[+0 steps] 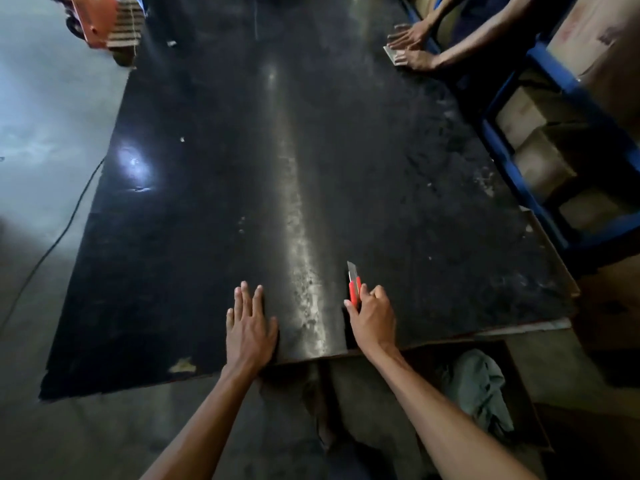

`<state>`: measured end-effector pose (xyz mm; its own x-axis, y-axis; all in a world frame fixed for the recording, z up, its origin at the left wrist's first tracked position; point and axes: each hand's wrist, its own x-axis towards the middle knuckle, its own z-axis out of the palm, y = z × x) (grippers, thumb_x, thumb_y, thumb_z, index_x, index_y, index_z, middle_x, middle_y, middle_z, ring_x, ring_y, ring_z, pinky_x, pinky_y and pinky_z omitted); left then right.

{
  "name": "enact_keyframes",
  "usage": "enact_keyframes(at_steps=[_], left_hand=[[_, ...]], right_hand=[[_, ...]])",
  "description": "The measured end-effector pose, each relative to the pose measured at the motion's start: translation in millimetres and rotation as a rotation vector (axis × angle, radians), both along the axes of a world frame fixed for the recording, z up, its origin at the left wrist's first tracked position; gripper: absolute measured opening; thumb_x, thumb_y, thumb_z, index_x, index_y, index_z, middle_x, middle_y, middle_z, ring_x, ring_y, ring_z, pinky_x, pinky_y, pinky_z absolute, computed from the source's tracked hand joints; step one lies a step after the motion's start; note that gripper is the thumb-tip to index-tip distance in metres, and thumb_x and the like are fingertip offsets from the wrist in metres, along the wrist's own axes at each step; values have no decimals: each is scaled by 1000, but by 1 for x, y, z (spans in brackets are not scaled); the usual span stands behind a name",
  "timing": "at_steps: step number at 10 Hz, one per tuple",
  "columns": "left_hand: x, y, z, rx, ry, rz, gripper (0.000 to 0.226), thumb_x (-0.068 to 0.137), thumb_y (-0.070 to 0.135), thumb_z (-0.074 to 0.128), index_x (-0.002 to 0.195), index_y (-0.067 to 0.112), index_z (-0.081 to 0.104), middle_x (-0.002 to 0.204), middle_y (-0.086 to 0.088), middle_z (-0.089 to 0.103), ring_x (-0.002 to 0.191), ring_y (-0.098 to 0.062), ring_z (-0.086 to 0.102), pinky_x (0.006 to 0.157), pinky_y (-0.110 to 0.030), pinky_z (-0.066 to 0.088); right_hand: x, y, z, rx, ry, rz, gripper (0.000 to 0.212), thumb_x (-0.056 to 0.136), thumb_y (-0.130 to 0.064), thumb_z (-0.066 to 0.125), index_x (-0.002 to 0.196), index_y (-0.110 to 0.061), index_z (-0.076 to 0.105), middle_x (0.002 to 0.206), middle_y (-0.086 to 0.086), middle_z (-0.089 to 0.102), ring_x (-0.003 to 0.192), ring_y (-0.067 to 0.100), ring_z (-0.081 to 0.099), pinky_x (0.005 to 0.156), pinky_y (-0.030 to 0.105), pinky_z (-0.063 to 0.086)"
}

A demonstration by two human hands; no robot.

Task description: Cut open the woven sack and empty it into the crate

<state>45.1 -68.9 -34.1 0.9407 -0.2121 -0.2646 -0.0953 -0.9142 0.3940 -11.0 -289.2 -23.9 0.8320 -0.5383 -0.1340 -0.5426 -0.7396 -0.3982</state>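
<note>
A large black sheet lies flat on the floor and fills most of the view. My left hand rests flat on its near edge, fingers spread. My right hand grips a red utility knife with the blade out, pointing away from me, just above the sheet. A short cut runs in from the near edge beside my right hand. No woven sack and no crate can be made out.
Another person's two hands press on the sheet's far right corner. Blue shelving with cardboard boxes lines the right side. A grey-green cloth lies in a box near my right arm. An orange pallet jack stands far left; a cable crosses the floor.
</note>
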Motion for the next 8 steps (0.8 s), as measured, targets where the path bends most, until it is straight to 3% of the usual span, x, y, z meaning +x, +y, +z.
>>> enact_keyframes(at_steps=[4, 6, 8], left_hand=[[36, -27, -46, 103, 59, 9, 72, 104, 42, 37, 161, 22, -4, 167, -11, -18, 154, -27, -19, 126, -50, -1], [39, -21, -6, 108, 146, -50, 75, 99, 32, 50, 161, 15, 11, 169, -18, -4, 157, -30, -10, 126, -44, 7], [-34, 3, 61, 95, 17, -144, 72, 99, 37, 51, 160, 15, 18, 169, -18, 1, 157, -30, -4, 126, -43, 11]], right_hand=[[51, -13, -30, -46, 99, -22, 54, 88, -42, 68, 131, -9, 60, 96, 4, 54, 89, 21, 60, 67, 35, 57], [34, -12, 1, -34, 82, 31, 55, 87, -45, 65, 131, -12, 60, 105, 9, 64, 97, 28, 64, 80, 40, 56], [-38, 27, 53, -146, 24, 132, 51, 88, -40, 59, 133, -16, 58, 114, 4, 66, 105, 26, 64, 86, 38, 55]])
